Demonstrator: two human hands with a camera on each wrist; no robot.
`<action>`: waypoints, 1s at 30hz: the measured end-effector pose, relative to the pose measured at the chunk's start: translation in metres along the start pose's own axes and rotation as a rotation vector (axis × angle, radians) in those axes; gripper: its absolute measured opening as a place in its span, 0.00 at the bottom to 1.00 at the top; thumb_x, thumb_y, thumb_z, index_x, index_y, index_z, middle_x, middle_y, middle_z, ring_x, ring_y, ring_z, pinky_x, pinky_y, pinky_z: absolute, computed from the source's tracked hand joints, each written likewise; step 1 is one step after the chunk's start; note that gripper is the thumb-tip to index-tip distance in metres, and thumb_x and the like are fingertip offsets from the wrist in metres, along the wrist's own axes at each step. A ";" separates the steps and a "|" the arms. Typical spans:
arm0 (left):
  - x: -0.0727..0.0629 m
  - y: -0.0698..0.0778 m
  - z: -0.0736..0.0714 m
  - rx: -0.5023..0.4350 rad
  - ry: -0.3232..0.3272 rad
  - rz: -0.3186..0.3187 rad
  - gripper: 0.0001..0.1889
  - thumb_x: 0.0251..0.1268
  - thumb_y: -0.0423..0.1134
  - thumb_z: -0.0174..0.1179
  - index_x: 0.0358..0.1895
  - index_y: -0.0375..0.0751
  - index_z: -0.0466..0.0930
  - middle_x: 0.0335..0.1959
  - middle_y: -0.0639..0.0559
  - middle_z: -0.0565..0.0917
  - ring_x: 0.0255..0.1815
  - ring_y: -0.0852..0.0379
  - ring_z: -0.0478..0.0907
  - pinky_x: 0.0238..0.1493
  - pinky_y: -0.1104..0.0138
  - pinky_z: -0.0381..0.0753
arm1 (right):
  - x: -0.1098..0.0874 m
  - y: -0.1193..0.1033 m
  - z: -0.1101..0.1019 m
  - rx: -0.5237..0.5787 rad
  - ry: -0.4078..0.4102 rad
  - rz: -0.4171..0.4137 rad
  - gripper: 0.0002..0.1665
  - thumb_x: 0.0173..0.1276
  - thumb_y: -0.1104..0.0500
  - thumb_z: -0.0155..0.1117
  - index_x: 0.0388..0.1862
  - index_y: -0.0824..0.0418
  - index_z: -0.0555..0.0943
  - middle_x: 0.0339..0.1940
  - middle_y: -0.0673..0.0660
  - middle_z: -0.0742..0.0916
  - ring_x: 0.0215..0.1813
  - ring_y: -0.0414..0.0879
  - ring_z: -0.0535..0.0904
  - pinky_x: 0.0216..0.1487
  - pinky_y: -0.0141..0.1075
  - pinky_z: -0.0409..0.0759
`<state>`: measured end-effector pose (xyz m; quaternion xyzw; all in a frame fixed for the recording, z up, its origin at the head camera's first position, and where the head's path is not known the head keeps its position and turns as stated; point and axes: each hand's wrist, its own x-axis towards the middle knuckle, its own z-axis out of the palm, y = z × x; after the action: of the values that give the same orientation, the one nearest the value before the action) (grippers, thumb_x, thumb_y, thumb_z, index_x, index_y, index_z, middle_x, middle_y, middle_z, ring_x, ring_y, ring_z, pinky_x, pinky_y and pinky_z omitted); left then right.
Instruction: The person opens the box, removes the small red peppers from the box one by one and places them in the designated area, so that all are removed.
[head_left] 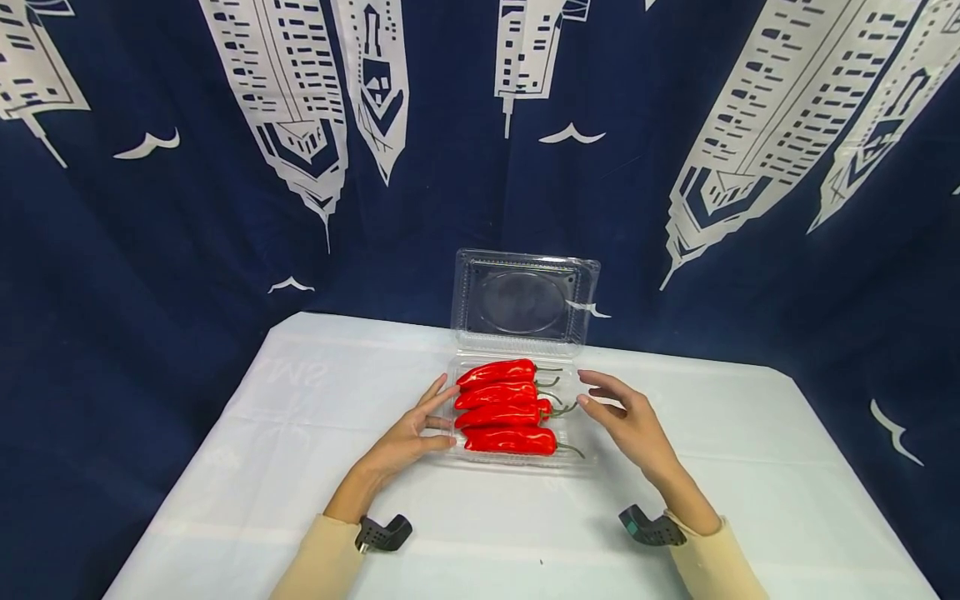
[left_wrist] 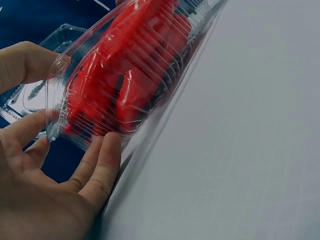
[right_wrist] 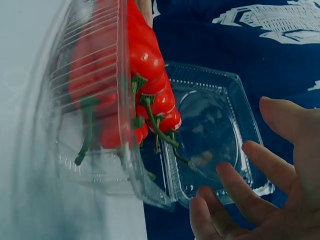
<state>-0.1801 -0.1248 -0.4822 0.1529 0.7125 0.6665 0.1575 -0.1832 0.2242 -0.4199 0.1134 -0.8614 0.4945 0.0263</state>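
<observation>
Several red chili peppers with green stems lie side by side in a clear plastic clamshell container, tips to the left, stems to the right. The hinged lid stands raised at the back. My left hand is at the container's left end, fingers spread and fingertips touching its rim and side wall. At the right end, my right hand hovers near the stems with fingers loosely bent. The right wrist view shows a gap between that hand and the container, and nothing in its fingers.
A white cloth covers the table beneath the container. Behind it hangs a dark blue curtain printed with white buildings and birds. Each wrist wears a black camera mount.
</observation>
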 end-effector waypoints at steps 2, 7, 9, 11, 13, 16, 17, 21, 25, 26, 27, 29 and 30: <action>0.000 -0.001 0.000 -0.001 -0.004 -0.001 0.43 0.60 0.30 0.65 0.79 0.52 0.58 0.84 0.61 0.41 0.60 0.47 0.70 0.50 0.67 0.78 | 0.001 -0.002 0.002 -0.014 -0.024 -0.015 0.30 0.71 0.49 0.65 0.68 0.59 0.76 0.68 0.59 0.79 0.65 0.59 0.75 0.56 0.22 0.76; 0.002 -0.001 0.000 -0.005 -0.009 -0.005 0.43 0.60 0.29 0.65 0.79 0.52 0.58 0.84 0.60 0.40 0.61 0.45 0.70 0.50 0.68 0.79 | 0.000 -0.007 0.010 -0.034 -0.075 -0.073 0.28 0.71 0.52 0.67 0.67 0.57 0.77 0.66 0.59 0.81 0.61 0.59 0.78 0.61 0.45 0.80; 0.002 0.000 0.000 -0.007 -0.007 -0.009 0.44 0.60 0.29 0.66 0.79 0.53 0.58 0.84 0.61 0.40 0.61 0.45 0.70 0.50 0.68 0.79 | 0.000 -0.008 0.015 -0.029 -0.090 -0.107 0.28 0.70 0.53 0.68 0.66 0.58 0.77 0.64 0.61 0.82 0.59 0.60 0.79 0.60 0.52 0.79; 0.001 0.001 0.000 -0.008 -0.006 -0.012 0.44 0.60 0.29 0.66 0.79 0.54 0.59 0.83 0.63 0.40 0.61 0.46 0.70 0.50 0.67 0.78 | 0.000 -0.009 0.019 -0.030 -0.107 -0.143 0.27 0.69 0.54 0.69 0.65 0.59 0.78 0.63 0.62 0.82 0.57 0.60 0.79 0.59 0.55 0.79; 0.001 0.001 -0.001 -0.009 -0.005 -0.012 0.44 0.60 0.29 0.66 0.79 0.54 0.59 0.83 0.63 0.40 0.61 0.46 0.70 0.50 0.67 0.78 | -0.001 -0.010 0.023 -0.028 -0.126 -0.171 0.27 0.68 0.55 0.70 0.65 0.59 0.78 0.62 0.60 0.83 0.56 0.60 0.79 0.58 0.55 0.80; -0.001 0.002 -0.001 -0.011 -0.008 -0.010 0.44 0.60 0.29 0.66 0.79 0.53 0.58 0.83 0.62 0.40 0.62 0.46 0.70 0.51 0.66 0.78 | -0.003 -0.012 0.029 -0.036 -0.152 -0.205 0.27 0.66 0.56 0.71 0.64 0.58 0.79 0.60 0.59 0.84 0.55 0.58 0.80 0.57 0.53 0.81; -0.001 0.003 -0.002 -0.011 -0.011 -0.008 0.43 0.60 0.29 0.66 0.79 0.53 0.58 0.84 0.62 0.40 0.62 0.46 0.70 0.51 0.66 0.78 | -0.003 -0.012 0.030 -0.038 -0.160 -0.212 0.26 0.66 0.56 0.71 0.63 0.58 0.80 0.59 0.58 0.84 0.55 0.58 0.80 0.56 0.53 0.82; -0.002 0.003 -0.002 -0.007 -0.013 -0.007 0.43 0.61 0.30 0.66 0.79 0.54 0.58 0.83 0.64 0.41 0.62 0.46 0.70 0.52 0.65 0.78 | -0.004 -0.012 0.037 -0.051 -0.182 -0.247 0.25 0.65 0.55 0.73 0.61 0.57 0.81 0.56 0.55 0.85 0.53 0.56 0.82 0.54 0.52 0.83; -0.002 0.004 -0.002 -0.007 -0.010 -0.007 0.43 0.61 0.30 0.66 0.79 0.54 0.58 0.83 0.64 0.41 0.62 0.45 0.70 0.53 0.63 0.77 | -0.006 -0.013 0.044 -0.066 -0.204 -0.292 0.25 0.63 0.56 0.74 0.59 0.57 0.82 0.56 0.52 0.85 0.53 0.52 0.83 0.53 0.47 0.84; -0.002 0.004 -0.002 -0.008 -0.010 -0.008 0.43 0.61 0.30 0.66 0.79 0.54 0.58 0.83 0.64 0.41 0.62 0.45 0.70 0.53 0.63 0.77 | -0.006 -0.013 0.046 -0.073 -0.207 -0.302 0.25 0.63 0.56 0.74 0.59 0.57 0.82 0.56 0.51 0.85 0.53 0.51 0.83 0.53 0.46 0.84; -0.003 0.004 -0.002 -0.009 -0.010 -0.010 0.43 0.60 0.30 0.66 0.79 0.54 0.58 0.83 0.64 0.41 0.63 0.45 0.70 0.53 0.63 0.77 | -0.007 -0.013 0.047 -0.083 -0.209 -0.313 0.25 0.63 0.56 0.74 0.58 0.58 0.83 0.56 0.51 0.85 0.54 0.50 0.83 0.53 0.45 0.84; -0.003 0.004 -0.001 -0.010 -0.012 -0.009 0.44 0.60 0.30 0.66 0.79 0.54 0.58 0.83 0.64 0.41 0.63 0.45 0.70 0.53 0.63 0.77 | -0.007 -0.014 0.050 -0.099 -0.208 -0.332 0.24 0.62 0.57 0.74 0.58 0.58 0.83 0.56 0.51 0.85 0.56 0.50 0.82 0.53 0.45 0.84; -0.003 0.004 -0.001 -0.010 -0.013 -0.008 0.44 0.60 0.30 0.66 0.79 0.54 0.58 0.83 0.64 0.41 0.63 0.45 0.70 0.53 0.63 0.77 | -0.007 -0.014 0.051 -0.105 -0.206 -0.339 0.24 0.62 0.57 0.74 0.57 0.58 0.83 0.56 0.51 0.85 0.56 0.51 0.82 0.53 0.46 0.84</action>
<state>-0.1780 -0.1269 -0.4784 0.1537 0.7087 0.6684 0.1654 -0.1695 0.1748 -0.4351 0.3050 -0.8526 0.4234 0.0269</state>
